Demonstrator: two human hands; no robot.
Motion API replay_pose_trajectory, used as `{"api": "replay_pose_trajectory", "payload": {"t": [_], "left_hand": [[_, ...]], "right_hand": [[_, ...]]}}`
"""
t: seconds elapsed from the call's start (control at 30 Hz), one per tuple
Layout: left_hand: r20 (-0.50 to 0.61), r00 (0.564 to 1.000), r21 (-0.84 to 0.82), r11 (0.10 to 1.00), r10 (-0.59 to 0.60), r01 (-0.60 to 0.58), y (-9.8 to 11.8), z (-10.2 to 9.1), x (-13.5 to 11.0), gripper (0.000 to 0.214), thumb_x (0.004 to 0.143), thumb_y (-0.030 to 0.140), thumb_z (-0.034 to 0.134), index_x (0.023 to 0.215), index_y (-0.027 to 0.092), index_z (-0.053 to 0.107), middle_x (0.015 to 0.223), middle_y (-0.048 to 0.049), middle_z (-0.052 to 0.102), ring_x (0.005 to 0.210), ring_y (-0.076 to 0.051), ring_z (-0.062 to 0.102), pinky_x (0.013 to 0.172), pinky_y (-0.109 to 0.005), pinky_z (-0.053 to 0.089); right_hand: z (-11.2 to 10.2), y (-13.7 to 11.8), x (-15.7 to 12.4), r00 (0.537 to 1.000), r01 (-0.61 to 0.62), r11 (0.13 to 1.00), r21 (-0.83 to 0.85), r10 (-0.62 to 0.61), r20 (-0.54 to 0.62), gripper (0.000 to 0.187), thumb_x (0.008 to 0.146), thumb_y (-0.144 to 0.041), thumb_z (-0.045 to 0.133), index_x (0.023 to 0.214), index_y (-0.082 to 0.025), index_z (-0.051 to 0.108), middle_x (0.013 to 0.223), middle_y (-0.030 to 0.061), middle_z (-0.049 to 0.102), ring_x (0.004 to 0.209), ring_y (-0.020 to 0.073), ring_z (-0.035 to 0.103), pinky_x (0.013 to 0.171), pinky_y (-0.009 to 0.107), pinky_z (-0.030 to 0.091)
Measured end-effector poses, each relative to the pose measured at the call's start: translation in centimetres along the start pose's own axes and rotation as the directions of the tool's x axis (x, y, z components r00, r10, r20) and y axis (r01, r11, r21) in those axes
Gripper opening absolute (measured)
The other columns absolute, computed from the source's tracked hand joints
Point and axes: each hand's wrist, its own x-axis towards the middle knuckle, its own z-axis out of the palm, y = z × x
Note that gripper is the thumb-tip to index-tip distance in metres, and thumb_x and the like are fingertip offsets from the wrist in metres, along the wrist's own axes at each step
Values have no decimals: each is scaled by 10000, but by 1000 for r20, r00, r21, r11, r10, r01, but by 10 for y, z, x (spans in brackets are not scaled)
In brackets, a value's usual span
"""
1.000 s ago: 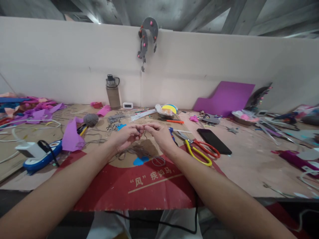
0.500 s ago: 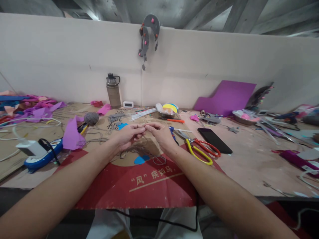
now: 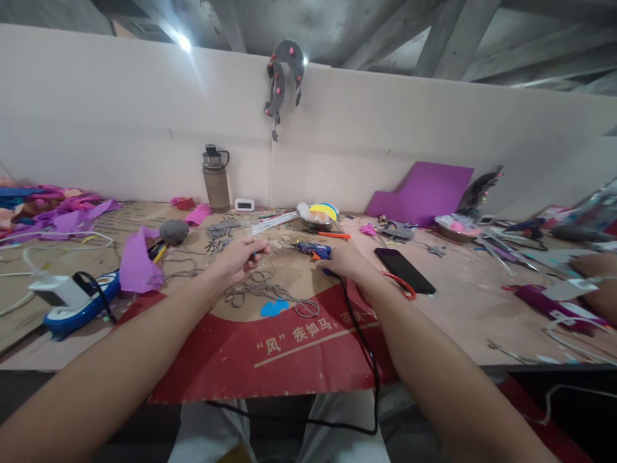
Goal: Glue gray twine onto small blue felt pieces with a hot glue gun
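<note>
My left hand (image 3: 242, 258) is closed in a pinch over the cardboard; a thin strand of grey yarn (image 3: 270, 262) runs down from its fingertips. A bit of blue shows between those fingers, too small to name. My right hand (image 3: 343, 260) is wrapped round a blue glue gun (image 3: 312, 248) with an orange trigger, its nozzle pointing left toward my left hand. Loose grey yarn (image 3: 258, 288) lies in loops below my hands. Beside it is a blue cloud-shaped piece (image 3: 274, 308). Red-handled scissors (image 3: 402, 285) are partly hidden behind my right forearm.
A black cord (image 3: 365, 344) runs from the glue gun over the table edge. Right of my hand lies a phone (image 3: 405, 270). Behind stand a bottle (image 3: 216, 183) and a metal bowl (image 3: 318, 225). A power strip (image 3: 81, 305) is at left; another person's arm (image 3: 598, 276) shows far right.
My hands, pinched together before, have parted. The right has moved right and taken hold of the glue gun, covering much of the scissors. The left stays pinched. A person's arm has appeared far right.
</note>
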Motion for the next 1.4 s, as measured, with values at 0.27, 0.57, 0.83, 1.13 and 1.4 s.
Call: {"api": "replay_pose_trajectory", "payload": {"t": [0.27, 0.57, 0.83, 1.13, 1.4], "left_hand": [[-87, 996, -45, 999, 20, -24, -3, -3, 4, 130, 731, 133, 728, 673, 77, 627, 638, -33, 613, 417, -4, 417, 346, -102, 252], [-130, 991, -58, 998, 8, -15, -4, -4, 6, 156, 788, 92, 656, 639, 67, 616, 622, -38, 597, 401, -8, 415, 328, -104, 242], [-215, 977, -79, 997, 1, -18, -2, -11, 11, 140, 834, 73, 591, 698, 72, 624, 605, -32, 597, 397, -14, 430, 321, -96, 257], [-207, 978, -75, 997, 0, -16, -1, -10, 10, 144, 842, 57, 573, 707, 65, 624, 590, -26, 591, 393, -10, 431, 327, -94, 263], [-189, 982, -70, 997, 16, -29, -1, -9, 9, 119, 819, 84, 613, 701, 79, 625, 598, -22, 598, 395, -11, 429, 325, -93, 267]], "right_hand": [[30, -3, -2, 990, -139, 990, -36, 139, 5, 54, 653, -220, 608, 700, -194, 616, 674, 76, 630, 647, 233, 582, 609, 346, 411], [27, -31, -9, 997, -74, 832, 550, 72, 24, 434, 643, -257, 593, 1062, -212, 491, 874, 3, 616, 695, 150, 580, 618, 280, 478], [26, -50, -25, 980, 43, 723, 690, -164, 112, 378, 721, -257, 603, 1075, -229, 476, 913, 14, 655, 594, 110, 523, 541, 258, 432], [26, -44, -28, 973, 204, 954, 219, -223, 62, 484, 838, -446, 561, 1273, -231, 551, 1218, 116, 627, 1237, 293, 510, 1047, 495, 393], [26, -47, -30, 949, 290, 944, 159, -305, 77, 496, 876, -390, 522, 1337, -206, 513, 1197, 125, 647, 1063, 281, 596, 932, 443, 462]]}}
